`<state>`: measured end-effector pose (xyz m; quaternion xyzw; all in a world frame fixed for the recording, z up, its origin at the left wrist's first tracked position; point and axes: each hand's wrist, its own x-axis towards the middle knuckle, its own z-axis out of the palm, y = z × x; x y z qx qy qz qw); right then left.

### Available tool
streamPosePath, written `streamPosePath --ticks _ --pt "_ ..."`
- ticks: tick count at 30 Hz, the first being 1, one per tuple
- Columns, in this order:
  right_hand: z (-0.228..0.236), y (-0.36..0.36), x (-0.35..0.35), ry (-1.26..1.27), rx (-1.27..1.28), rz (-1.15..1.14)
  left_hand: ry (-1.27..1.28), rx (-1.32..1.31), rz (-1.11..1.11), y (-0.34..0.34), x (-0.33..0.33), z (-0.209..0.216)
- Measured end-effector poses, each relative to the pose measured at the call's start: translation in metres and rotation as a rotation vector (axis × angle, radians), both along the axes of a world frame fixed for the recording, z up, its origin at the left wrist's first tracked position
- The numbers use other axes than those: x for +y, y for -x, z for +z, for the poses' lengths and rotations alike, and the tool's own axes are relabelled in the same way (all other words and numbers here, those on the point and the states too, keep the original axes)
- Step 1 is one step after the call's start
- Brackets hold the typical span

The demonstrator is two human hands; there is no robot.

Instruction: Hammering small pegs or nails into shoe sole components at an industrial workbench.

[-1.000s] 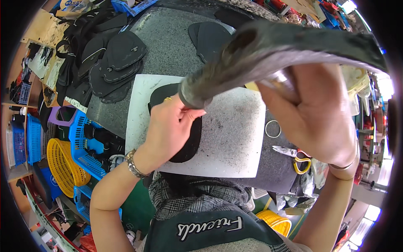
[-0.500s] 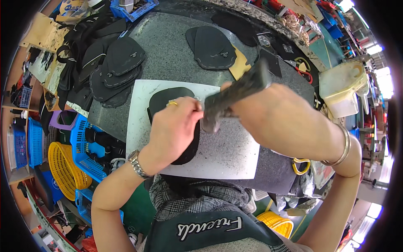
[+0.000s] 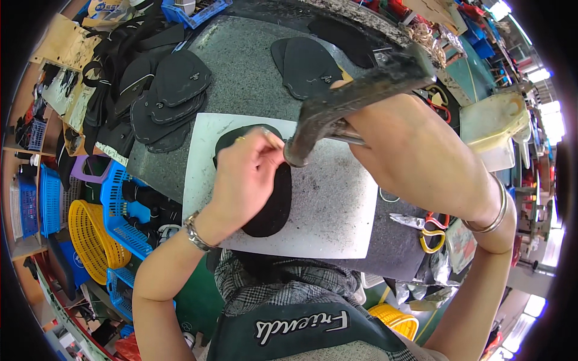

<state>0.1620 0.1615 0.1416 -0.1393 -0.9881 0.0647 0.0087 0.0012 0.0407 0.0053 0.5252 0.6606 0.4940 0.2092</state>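
Observation:
A dark, worn hammer [image 3: 346, 103] is gripped in my right hand [image 3: 391, 129], raised over the white board [image 3: 337, 225]. Its lower end hangs close by the fingertips of my left hand [image 3: 245, 180]. Those left fingers are pinched together over a flat black rounded piece [image 3: 268, 216] lying on the board's left half. Whatever sits in the pinch is too small to name. My left hand covers much of the black piece, and the hammer hides part of my right fingers.
Stacked black rounded pieces [image 3: 180, 78] with stitched edges lie at left, more black pieces [image 3: 307, 63] at the back. Scissors [image 3: 432, 237] with yellow and red handles rest right of the board. Blue baskets [image 3: 123, 207] and a yellow basket [image 3: 93, 240] stand at left.
My right hand and the hammer have moved up and to the right, uncovering the scissors. My left hand stays over the black piece with its fingers slightly shifted.

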Motion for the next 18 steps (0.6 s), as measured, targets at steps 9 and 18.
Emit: streamPosePath --ticks 9,18 --pt "0.003 0.011 0.003 0.183 0.499 -0.047 -0.03 -0.068 0.029 0.005 0.002 -0.009" --pt "0.0 0.011 0.007 0.137 0.199 -0.026 -0.05 -0.248 0.056 0.012 0.011 -0.01"
